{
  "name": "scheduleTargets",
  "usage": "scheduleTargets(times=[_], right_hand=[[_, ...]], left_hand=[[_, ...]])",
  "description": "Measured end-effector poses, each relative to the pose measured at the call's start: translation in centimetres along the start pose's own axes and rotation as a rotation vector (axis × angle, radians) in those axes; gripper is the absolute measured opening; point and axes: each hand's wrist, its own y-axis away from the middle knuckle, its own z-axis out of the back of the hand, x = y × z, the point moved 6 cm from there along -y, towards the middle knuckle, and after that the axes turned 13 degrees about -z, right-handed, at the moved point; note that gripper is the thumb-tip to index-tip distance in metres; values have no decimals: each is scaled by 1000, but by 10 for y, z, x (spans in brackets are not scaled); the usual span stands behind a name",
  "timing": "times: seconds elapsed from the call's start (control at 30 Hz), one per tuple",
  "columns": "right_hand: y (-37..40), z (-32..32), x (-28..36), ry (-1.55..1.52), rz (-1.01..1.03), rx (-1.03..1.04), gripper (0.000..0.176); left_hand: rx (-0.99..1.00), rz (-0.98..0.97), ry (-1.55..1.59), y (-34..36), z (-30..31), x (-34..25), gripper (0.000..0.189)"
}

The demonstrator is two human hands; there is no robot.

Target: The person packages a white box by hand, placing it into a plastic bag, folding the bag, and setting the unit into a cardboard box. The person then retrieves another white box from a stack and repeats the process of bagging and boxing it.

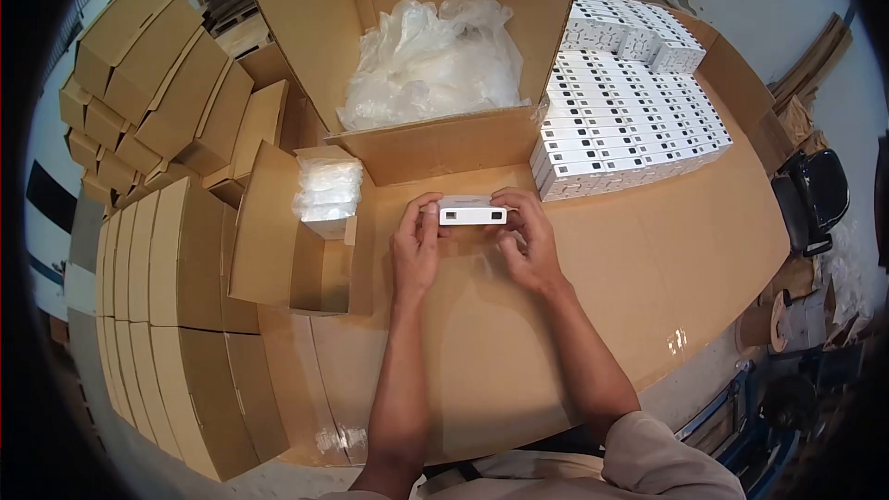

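Between my hands is a small white box [472, 216], its narrow side facing me with a grey square at the left and a dark square at the right. My left hand [419, 245] closes on the left end, thumb in front. My right hand [530, 245] grips the right end, with the fingers along its top and far edge. Left of my hands stands an open brown carton [319, 282]. At its far end sit several clear-wrapped white items [331, 187].
Behind my hands, a large open carton [435, 150] holds crumpled clear plastic bags [435, 65]. Rows of similar white boxes [630, 120] are stacked at the right on the cardboard-covered table [648, 268]. Brown cartons [176, 268] are piled at the left. A black chair [815, 199] stands beyond the right edge.
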Motion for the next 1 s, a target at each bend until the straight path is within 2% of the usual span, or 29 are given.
scheduleTargets(times=[0.07,0.17,0.27,0.37,0.47,0.77,1.0], right_hand=[[-1,-1,-6,-114,-56,50,24],[-8,-3,-17,-130,-114,22,19],[-10,-5,-15,-148,-74,11,14],[-12,-5,-22,-116,-54,34,13],[-12,-5,-26,-194,-166,20,16],[-13,-1,-29,3,-204,14,21],[-15,1,-27,98,-266,44,26]], left_hand=[[-17,30,55,-3,4,4,27],[15,-11,8,-4,7,3,28],[18,72,48,-2,6,4,32],[-21,5,68,-1,7,9,37],[16,-21,80,-2,3,8,38],[76,-13,24,0,1,2,40],[117,-13,4,0,2,4,33]])
